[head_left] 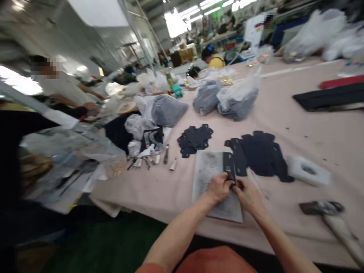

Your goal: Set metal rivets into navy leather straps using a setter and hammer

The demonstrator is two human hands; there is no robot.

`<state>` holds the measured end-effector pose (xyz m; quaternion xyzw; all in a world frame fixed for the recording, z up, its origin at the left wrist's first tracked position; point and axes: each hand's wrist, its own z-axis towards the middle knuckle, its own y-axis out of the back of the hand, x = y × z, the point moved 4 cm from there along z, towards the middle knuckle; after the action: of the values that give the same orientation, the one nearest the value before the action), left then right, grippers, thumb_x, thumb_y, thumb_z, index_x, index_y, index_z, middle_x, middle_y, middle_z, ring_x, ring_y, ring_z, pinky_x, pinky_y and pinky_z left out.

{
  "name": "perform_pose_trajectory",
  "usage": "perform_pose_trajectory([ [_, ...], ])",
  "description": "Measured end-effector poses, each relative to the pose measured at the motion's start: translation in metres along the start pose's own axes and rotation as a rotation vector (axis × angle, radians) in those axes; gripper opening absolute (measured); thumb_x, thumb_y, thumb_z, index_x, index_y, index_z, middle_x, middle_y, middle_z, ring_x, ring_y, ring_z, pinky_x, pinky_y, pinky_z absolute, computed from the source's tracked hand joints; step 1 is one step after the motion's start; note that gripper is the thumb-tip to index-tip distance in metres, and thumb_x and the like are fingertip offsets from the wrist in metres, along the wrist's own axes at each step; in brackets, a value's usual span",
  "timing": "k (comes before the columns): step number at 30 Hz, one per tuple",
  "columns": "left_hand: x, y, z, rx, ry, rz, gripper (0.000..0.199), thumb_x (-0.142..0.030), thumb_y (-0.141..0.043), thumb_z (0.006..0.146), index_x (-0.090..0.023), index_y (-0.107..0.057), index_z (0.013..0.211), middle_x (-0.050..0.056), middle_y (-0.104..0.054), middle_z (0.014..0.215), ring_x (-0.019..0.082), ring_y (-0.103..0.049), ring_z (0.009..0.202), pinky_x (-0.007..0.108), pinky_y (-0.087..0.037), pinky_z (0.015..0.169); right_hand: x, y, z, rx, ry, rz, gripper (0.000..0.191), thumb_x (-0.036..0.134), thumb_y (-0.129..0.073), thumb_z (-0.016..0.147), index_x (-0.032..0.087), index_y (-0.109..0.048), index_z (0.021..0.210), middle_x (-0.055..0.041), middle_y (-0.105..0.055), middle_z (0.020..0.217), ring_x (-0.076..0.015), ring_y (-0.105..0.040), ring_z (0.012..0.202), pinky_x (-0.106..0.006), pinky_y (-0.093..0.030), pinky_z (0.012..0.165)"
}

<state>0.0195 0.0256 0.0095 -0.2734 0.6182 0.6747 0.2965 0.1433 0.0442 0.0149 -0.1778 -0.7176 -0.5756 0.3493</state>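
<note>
A grey, scuffed rectangular board [209, 170] lies near the table's front edge. On its right part is a narrow dark flat piece [228, 161] with small slots, possibly leather or fabric. My left hand [220, 188] rests over the board, its fingers closed on the piece's near end. Right beside it, my right hand [250, 195] pinches the same end at the board's right edge. The fingertips nearly meet and hide the part between them. Beyond the board is a loose pile of small dark pieces [196, 137]; larger dark pieces [260, 153] overlap to its right.
A hammer [322, 207] lies at the right front, near a white block [308, 171] with a dark patch. Small metal tools [166, 153] are at the left. Plastic bags of dark material [239, 100] stand farther back. A co-worker [64, 85] is at the far left.
</note>
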Motion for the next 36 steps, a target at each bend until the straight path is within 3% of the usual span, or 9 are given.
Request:
perform_pose_trajectory([
  [3, 0.011, -0.013, 0.002, -0.003, -0.004, -0.164, 0.013, -0.014, -0.059, 0.087, -0.019, -0.068, 0.094, 0.004, -0.074, 0.094, 0.019, -0.068, 0.091, 0.031, -0.055, 0.088, -0.031, -0.002, -0.007, 0.008, -0.212, -0.007, 0.020, 0.028, -0.060, 0.083, 0.014, -0.068, 0.094, -0.0068, -0.069, 0.082, -0.0210, -0.064, 0.078, -0.031, -0.046, 0.070],
  [6, 0.018, -0.007, 0.007, -0.027, -0.019, -0.248, 0.016, -0.011, -0.059, 0.085, -0.019, -0.068, 0.095, 0.004, -0.074, 0.095, 0.019, -0.069, 0.092, 0.032, -0.053, 0.089, -0.033, -0.006, 0.004, -0.018, -0.281, 0.003, 0.016, 0.026, -0.062, 0.076, 0.015, -0.068, 0.085, -0.0069, -0.069, 0.079, -0.0198, -0.062, 0.077, -0.028, -0.041, 0.067],
  [14, 0.017, 0.000, 0.008, -0.193, 0.110, -0.305, 0.012, -0.018, -0.058, 0.087, -0.019, -0.070, 0.091, 0.004, -0.074, 0.088, 0.019, -0.069, 0.082, 0.030, -0.053, 0.077, -0.034, -0.002, 0.006, -0.050, -0.345, 0.069, 0.002, 0.020, -0.060, 0.068, 0.019, -0.062, 0.068, -0.0026, -0.063, 0.066, -0.0169, -0.056, 0.067, -0.026, -0.034, 0.061],
  [20, 0.021, 0.006, -0.002, -0.295, 0.176, -0.325, 0.014, -0.025, -0.059, 0.088, -0.017, -0.070, 0.091, 0.006, -0.074, 0.086, 0.020, -0.069, 0.080, 0.030, -0.052, 0.073, -0.042, -0.006, 0.004, -0.038, -0.383, 0.191, 0.007, 0.020, -0.059, 0.064, 0.019, -0.056, 0.058, 0.0005, -0.056, 0.054, -0.0154, -0.052, 0.058, -0.026, -0.032, 0.056],
  [25, 0.025, 0.007, -0.001, -0.290, 0.242, -0.294, 0.013, -0.025, -0.059, 0.088, -0.016, -0.069, 0.088, 0.006, -0.073, 0.083, 0.021, -0.067, 0.077, 0.029, -0.050, 0.070, -0.053, -0.011, -0.009, -0.012, -0.406, 0.266, 0.001, 0.019, -0.055, 0.065, 0.020, -0.055, 0.065, 0.0021, -0.055, 0.052, -0.0145, -0.052, 0.052, -0.025, -0.034, 0.051],
  [28, 0.022, 0.007, 0.003, -0.212, 0.188, -0.240, 0.010, -0.021, -0.058, 0.088, -0.017, -0.068, 0.088, 0.005, -0.073, 0.081, 0.020, -0.067, 0.076, 0.029, -0.048, 0.069, -0.055, -0.007, -0.014, -0.052, -0.365, 0.325, 0.024, 0.020, -0.055, 0.065, 0.018, -0.060, 0.089, 0.0026, -0.059, 0.059, -0.0155, -0.054, 0.054, -0.026, -0.039, 0.054],
  [31, 0.016, 0.006, 0.006, -0.134, 0.110, -0.199, 0.010, -0.017, -0.058, 0.088, -0.018, -0.067, 0.092, 0.005, -0.073, 0.085, 0.020, -0.067, 0.079, 0.028, -0.049, 0.071, -0.047, 0.001, -0.013, -0.139, -0.188, 0.281, 0.042, 0.022, -0.057, 0.069, 0.018, -0.061, 0.111, -0.0014, -0.063, 0.080, -0.0163, -0.058, 0.067, -0.030, -0.045, 0.067],
  [33, 0.013, 0.007, 0.007, -0.106, 0.071, -0.177, 0.011, -0.017, -0.058, 0.088, -0.018, -0.067, 0.093, 0.005, -0.074, 0.087, 0.020, -0.068, 0.080, 0.029, -0.049, 0.072, -0.040, 0.002, -0.009, -0.136, -0.051, 0.189, 0.044, 0.023, -0.059, 0.070, 0.021, -0.064, 0.114, -0.0038, -0.062, 0.092, -0.0167, -0.057, 0.074, -0.032, -0.045, 0.074],
  [36, 0.012, 0.007, 0.007, -0.106, 0.068, -0.146, 0.012, -0.017, -0.058, 0.088, -0.019, -0.067, 0.095, 0.005, -0.074, 0.088, 0.020, -0.068, 0.081, 0.029, -0.050, 0.072, -0.036, -0.001, -0.005, -0.074, 0.011, 0.067, 0.031, 0.022, -0.061, 0.072, 0.021, -0.069, 0.102, -0.0042, -0.059, 0.088, -0.0177, -0.055, 0.075, -0.033, -0.043, 0.073],
])
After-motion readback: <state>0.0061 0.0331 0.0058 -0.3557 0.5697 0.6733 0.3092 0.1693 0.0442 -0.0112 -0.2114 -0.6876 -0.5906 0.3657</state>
